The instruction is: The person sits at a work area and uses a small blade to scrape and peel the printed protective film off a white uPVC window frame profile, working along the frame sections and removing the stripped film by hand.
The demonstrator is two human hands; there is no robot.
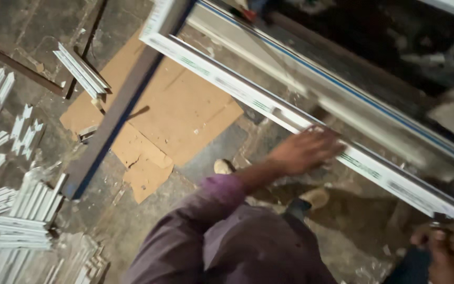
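**White window frame, slanting across the floor**

Long white frame (269, 105) with blue edging, running upper left to lower right above cardboard (185, 110). Left hand (306, 150) spread flat on its rail. Right hand (450, 252) curled, grip unclear.

one white frame (300, 118), two hands (306, 150), one cardboard sheet (185, 113)
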